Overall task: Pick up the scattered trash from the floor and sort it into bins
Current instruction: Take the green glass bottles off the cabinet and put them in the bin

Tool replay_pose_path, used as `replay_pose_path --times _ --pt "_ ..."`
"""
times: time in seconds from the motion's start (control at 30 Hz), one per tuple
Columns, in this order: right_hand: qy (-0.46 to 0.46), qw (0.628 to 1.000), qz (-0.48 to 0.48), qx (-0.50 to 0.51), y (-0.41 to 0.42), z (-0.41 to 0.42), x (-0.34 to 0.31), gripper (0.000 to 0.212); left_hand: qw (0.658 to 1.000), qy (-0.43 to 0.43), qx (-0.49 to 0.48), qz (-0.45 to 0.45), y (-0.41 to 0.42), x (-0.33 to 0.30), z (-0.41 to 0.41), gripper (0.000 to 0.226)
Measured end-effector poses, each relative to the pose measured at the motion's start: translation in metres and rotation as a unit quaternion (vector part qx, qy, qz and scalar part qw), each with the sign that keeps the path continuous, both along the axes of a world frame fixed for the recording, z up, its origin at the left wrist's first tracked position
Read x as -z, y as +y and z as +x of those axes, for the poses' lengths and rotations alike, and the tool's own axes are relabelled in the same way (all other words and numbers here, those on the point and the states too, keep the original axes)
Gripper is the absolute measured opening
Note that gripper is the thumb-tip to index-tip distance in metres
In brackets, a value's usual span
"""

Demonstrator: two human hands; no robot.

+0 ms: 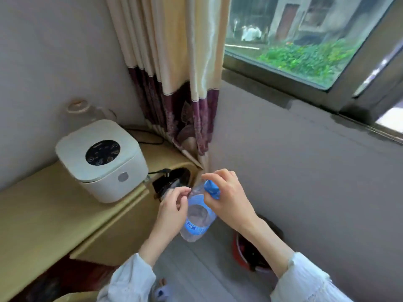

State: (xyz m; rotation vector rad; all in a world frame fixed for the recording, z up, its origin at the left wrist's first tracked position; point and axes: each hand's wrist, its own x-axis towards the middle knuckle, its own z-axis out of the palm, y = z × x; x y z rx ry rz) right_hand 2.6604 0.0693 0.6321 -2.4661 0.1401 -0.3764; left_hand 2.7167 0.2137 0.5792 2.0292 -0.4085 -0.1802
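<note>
One clear plastic bottle (197,216) was held in the air in front of the person, above the grey plank floor (196,273) and just off the right end of a pale yellow cabinet (65,219). The bottle was crumpled, thin-walled and see-through, with one blue label band round its lower body; its neck tilted up and away. Two hands were on it. The left hand (173,205) had its fingers curled against the bottle's upper side, near the shoulder. The right hand (226,195) gripped the neck end, with something blue, either a cap or torn label, bunched under the fingers; which one could not be told.

One red bin (242,251) with a dark liner stood on the floor below the right forearm, close against the grey wall (305,171), largely hidden by the arm. Open floor lay between the cabinet's side and that wall, a narrow strip.

On the cabinet top, near its back right corner, sat one white rounded rice cooker (100,160) with a round black control panel. One black cord ran from behind it. A dark object (172,182) rested at the cabinet's right edge, just behind the left hand. One cream curtain (174,73) with a purple patterned hem hung in the corner, beside one window (305,40). Both sleeves were white and loose.
</note>
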Motion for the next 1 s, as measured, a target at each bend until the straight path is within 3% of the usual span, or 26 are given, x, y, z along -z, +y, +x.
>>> replay_pose_path --times 0.2,0.4,0.53,0.73,0.93,1.0 --pt "0.098 0.969 0.043 0.224 -0.116 -0.086 0.052 0.037 0.985 0.038 0.156 0.063 -0.104 0.04 -0.032 0.026" --pt "0.179 0.896 0.085 0.398 -0.192 -0.132 0.126 0.037 0.952 0.117 0.245 0.139 -0.183 0.113 -0.035 0.026" --pt "0.24 0.812 0.148 0.511 -0.229 -0.144 0.185 0.043 0.915 0.162 0.302 0.212 -0.224 0.167 -0.033 0.027" --pt "0.307 0.707 0.247 0.587 -0.255 -0.156 0.265 0.051 0.876 0.196 0.33 0.293 -0.245 0.236 -0.037 0.028" --pt "0.346 0.693 0.306 0.554 -0.265 -0.161 0.347 0.052 0.856 0.231 0.317 0.335 -0.248 0.309 -0.057 0.031" --pt "0.341 0.672 0.335 0.565 -0.265 -0.158 0.372 0.046 0.851 0.238 0.312 0.349 -0.244 0.324 -0.064 0.033"
